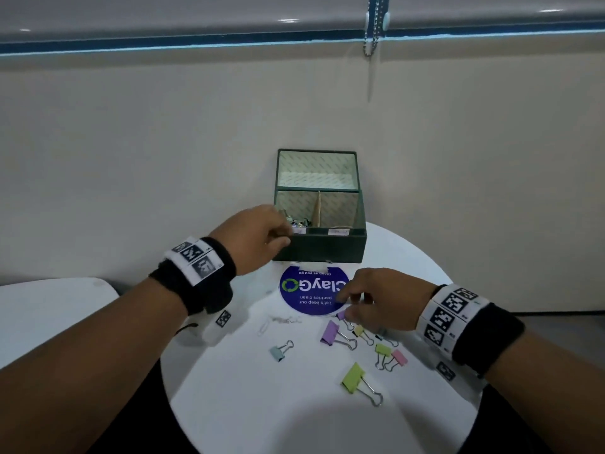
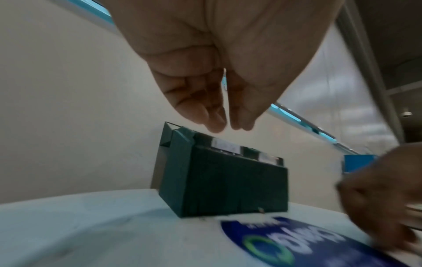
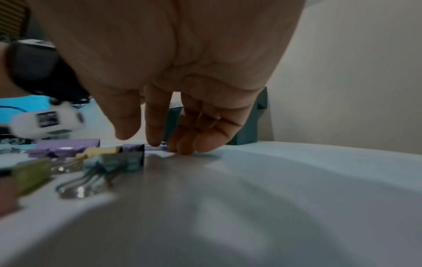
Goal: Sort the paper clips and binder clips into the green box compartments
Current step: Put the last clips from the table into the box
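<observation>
The green box [image 1: 319, 247] stands open at the table's far side, with clips in its left compartment. My left hand [image 1: 278, 237] hovers at the box's front left corner [image 2: 228, 184]. Its fingers and thumb [image 2: 228, 124] are drawn together, and I cannot see anything between them. My right hand [image 1: 352, 308] reaches down at the sticker's near edge, fingertips [image 3: 182, 150] on the table beside a small purple binder clip [image 3: 133, 148]; it holds nothing. Loose binder clips lie nearby: large purple [image 1: 330, 332], blue [image 1: 277, 352], large green [image 1: 353, 377], pink [image 1: 399, 357]. Paper clips [image 1: 265, 326] lie to the left.
A round blue sticker [image 1: 304, 290] lies on the white round table [image 1: 262, 414] just in front of the box. A beige wall rises right behind the box. A second white table [image 1: 49, 309] stands at the left.
</observation>
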Action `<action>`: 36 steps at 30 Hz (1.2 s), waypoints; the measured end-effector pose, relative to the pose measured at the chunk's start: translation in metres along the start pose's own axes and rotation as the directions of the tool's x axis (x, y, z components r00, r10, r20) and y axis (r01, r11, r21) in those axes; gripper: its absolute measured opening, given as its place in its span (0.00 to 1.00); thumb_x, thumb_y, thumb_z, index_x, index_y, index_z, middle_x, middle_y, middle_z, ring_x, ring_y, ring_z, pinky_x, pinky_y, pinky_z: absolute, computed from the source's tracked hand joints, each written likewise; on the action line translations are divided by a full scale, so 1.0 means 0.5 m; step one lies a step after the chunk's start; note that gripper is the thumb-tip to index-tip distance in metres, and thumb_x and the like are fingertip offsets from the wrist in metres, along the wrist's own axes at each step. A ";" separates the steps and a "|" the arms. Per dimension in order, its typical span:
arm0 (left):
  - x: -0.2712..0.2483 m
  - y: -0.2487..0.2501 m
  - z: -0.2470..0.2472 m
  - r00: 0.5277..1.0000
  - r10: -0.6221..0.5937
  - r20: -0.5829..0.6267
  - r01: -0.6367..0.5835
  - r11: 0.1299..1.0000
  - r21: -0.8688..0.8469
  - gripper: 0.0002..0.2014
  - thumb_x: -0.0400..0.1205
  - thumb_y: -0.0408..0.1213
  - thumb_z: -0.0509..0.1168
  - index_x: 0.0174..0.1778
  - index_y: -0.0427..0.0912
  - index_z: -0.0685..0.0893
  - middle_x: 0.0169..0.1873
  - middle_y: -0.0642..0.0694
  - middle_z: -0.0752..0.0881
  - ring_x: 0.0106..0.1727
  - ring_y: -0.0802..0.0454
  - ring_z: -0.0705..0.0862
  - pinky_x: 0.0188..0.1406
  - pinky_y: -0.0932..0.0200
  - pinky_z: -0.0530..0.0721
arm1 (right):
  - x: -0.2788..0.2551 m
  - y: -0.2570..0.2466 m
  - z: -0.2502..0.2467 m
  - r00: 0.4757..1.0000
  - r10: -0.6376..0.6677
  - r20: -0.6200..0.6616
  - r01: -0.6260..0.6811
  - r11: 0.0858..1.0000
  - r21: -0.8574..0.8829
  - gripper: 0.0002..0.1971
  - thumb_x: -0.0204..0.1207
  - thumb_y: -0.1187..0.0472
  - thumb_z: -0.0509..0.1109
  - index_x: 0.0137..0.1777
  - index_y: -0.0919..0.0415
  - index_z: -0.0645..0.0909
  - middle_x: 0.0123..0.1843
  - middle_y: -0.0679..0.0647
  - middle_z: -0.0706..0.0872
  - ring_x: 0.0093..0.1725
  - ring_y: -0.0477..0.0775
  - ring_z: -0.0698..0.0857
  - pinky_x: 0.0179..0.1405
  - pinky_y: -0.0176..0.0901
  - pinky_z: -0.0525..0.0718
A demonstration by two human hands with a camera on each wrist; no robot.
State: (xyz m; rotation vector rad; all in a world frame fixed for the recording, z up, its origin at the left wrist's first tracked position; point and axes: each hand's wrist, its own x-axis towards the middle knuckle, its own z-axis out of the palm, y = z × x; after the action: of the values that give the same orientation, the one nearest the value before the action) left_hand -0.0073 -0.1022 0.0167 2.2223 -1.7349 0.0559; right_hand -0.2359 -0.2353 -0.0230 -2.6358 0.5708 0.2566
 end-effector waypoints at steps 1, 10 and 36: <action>-0.028 0.003 0.000 0.997 0.033 0.075 -0.033 0.999 -0.007 0.07 0.83 0.45 0.69 0.56 0.54 0.87 0.47 0.58 0.83 0.46 0.58 0.82 0.48 0.60 0.80 | -0.001 -0.001 0.000 1.000 -0.011 0.002 0.011 1.000 -0.008 0.20 0.80 0.41 0.71 0.71 0.39 0.81 0.61 0.40 0.82 0.58 0.44 0.82 0.59 0.41 0.86; -0.181 0.054 0.036 0.842 0.129 0.524 -0.179 0.983 0.046 0.23 0.74 0.66 0.67 0.64 0.65 0.80 0.49 0.64 0.79 0.49 0.66 0.79 0.50 0.64 0.80 | 0.000 0.001 0.016 0.994 -0.063 -0.085 0.061 0.998 -0.026 0.06 0.76 0.52 0.76 0.48 0.43 0.82 0.51 0.38 0.83 0.54 0.44 0.82 0.50 0.43 0.89; -0.081 0.156 0.083 0.821 0.106 0.561 -0.204 0.972 0.116 0.22 0.78 0.59 0.69 0.68 0.63 0.78 0.59 0.58 0.79 0.54 0.59 0.75 0.54 0.59 0.76 | -0.035 0.009 0.029 0.995 -0.055 -0.087 0.049 0.997 -0.060 0.06 0.74 0.49 0.72 0.41 0.45 0.77 0.40 0.39 0.82 0.43 0.40 0.81 0.46 0.41 0.85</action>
State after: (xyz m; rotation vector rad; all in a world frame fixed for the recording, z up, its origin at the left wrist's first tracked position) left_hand -0.0988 -0.0921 -0.0139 2.3662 -2.2859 -0.4671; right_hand -0.2550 -0.2264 -0.0328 -2.7251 0.5297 0.1436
